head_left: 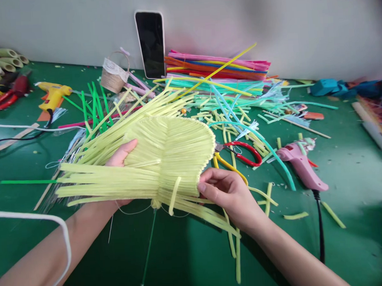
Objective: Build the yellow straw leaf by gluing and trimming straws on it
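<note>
Fingertips (202, 187) of the right hand (231, 195) pinch the lower right rim of a pale yellow woven fan (170, 154), thumb on top and the other fingers curled beneath it. The fan is a domed, shell-like panel of plastic strips, held flat above a green table (348, 220). The left hand (120, 163) supports it from beneath on the opposite side; only the thumb shows, lying on the weave, so how far the hidden fingers close is hard to judge, though they appear to cradle the underside.

Loose strip ends (93, 182) stream out to the left, past the left hand, so the piece's long axis runs left to right across the body. The woven edge sits nearest the right hand.

Red-handled pliers (245, 151) lie just beyond the right hand, a pink glue gun (299, 165) farther right. A yellow glue gun (52, 94), a small basket (113, 76), an upright phone (150, 42) and a heap of coloured strips (219, 67) crowd the back.
</note>
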`<state>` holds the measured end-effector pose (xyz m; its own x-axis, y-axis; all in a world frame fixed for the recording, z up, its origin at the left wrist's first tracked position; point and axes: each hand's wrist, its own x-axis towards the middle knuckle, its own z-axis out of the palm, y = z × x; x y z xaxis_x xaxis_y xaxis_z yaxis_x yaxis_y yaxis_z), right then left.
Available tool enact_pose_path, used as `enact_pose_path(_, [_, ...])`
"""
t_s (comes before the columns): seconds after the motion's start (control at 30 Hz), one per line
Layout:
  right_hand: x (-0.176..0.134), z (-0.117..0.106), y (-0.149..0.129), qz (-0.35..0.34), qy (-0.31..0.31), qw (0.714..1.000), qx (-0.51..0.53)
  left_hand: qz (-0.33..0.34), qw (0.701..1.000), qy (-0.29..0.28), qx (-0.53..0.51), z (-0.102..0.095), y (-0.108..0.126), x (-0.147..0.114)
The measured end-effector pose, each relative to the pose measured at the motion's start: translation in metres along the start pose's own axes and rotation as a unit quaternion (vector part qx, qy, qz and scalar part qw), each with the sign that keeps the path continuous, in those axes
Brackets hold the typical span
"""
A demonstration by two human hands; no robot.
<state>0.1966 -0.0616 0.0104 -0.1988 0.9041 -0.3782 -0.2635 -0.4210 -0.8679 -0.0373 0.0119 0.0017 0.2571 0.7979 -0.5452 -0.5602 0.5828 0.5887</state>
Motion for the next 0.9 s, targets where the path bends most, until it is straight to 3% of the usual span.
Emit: enact_pose_path(0.9, [-0.0001,0.0048,-0.0013,-0.006,0.021,0.998,-0.055,-0.027,0.999,0.018,-0.006,-0.0019,-0.0003,-0.0007])
